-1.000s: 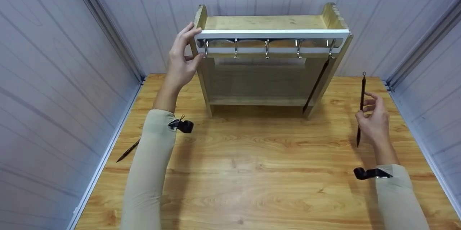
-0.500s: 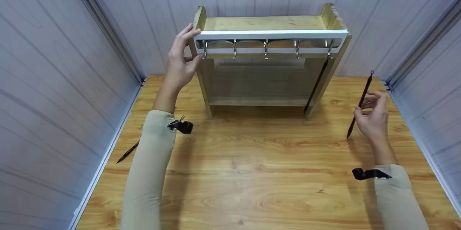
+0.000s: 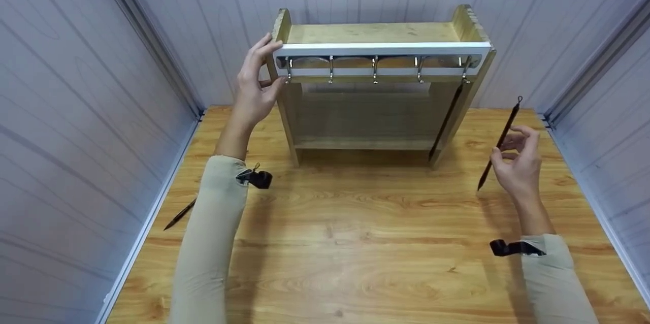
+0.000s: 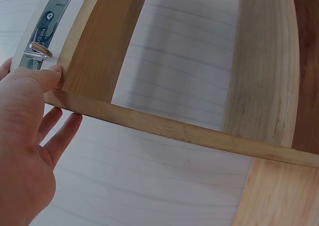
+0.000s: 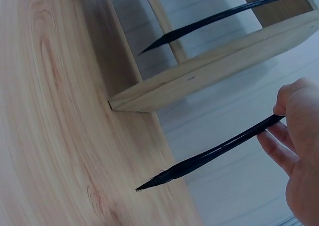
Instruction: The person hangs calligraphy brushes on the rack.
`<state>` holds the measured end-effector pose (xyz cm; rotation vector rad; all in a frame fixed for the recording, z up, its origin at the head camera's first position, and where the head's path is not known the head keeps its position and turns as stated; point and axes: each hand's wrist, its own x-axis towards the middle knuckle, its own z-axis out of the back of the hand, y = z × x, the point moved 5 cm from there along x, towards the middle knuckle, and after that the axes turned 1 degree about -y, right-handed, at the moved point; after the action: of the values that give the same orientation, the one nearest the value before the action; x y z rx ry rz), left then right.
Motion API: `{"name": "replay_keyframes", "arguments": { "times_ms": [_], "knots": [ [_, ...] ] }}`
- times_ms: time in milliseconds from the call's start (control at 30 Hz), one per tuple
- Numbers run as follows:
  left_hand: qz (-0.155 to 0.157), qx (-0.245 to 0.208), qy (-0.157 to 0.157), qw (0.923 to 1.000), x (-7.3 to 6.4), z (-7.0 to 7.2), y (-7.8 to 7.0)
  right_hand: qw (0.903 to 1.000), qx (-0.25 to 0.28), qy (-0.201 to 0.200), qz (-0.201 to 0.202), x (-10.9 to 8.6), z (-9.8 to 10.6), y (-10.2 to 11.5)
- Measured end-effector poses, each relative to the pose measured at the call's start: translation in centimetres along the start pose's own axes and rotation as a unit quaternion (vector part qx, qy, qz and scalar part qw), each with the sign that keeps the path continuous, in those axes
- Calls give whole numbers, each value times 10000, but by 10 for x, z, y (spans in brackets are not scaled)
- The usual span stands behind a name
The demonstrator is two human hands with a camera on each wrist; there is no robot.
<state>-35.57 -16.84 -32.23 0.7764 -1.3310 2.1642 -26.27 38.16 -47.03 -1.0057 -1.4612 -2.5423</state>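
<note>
At the right in the head view, my right hand [image 3: 520, 161] pinches a dark calligraphy brush [image 3: 508, 120] between thumb and fingers. Its hanging loop points up, its bristle tip down and to the left. My left hand [image 3: 256, 83] grips the upper left corner of a wooden rack [image 3: 285, 126], thumb on the front and fingers along the side. A white rail [image 3: 355, 49] with several metal hooks [image 3: 376, 67] runs across the rack's front. From the rightmost hook hangs a second calligraphy brush [image 3: 447, 121]. In the right wrist view, the held brush [image 5: 199, 158] shows its dark bristles.
Another brush [image 3: 180, 214] lies on the wood-grain surface [image 3: 345, 243] at the left, partly hidden by the left sleeve. Pale panel walls [image 3: 66, 110] stand at both sides and behind the rack.
My right hand has moved slightly left, toward the rack, and the brush in it has tilted from near upright, its tip swinging left. The left hand stays on the rack.
</note>
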Motion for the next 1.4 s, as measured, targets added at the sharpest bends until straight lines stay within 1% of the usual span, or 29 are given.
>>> {"name": "replay_keyframes", "arguments": {
  "times_ms": [300,500,733,867,1067,1400],
  "knots": [
    [-124,23,-13,9999,2,1,-2,9988,325,-180,322,-4,-13,19],
    [15,-98,30,9999,1,-1,0,9966,607,-164,531,-9,-24,32],
    [10,-76,16,10000,1,0,0,9925,720,-4,989,-14,-37,51],
    [-6,-23,0,10000,1,0,0,9896,826,92,1170,-15,-45,61],
    [-29,-20,3,10000,2,0,-1,9866,918,266,1322,-16,-58,72],
    [-72,6,2,10000,1,1,-1,9846,792,505,1473,-14,-74,92]
  ]
}}
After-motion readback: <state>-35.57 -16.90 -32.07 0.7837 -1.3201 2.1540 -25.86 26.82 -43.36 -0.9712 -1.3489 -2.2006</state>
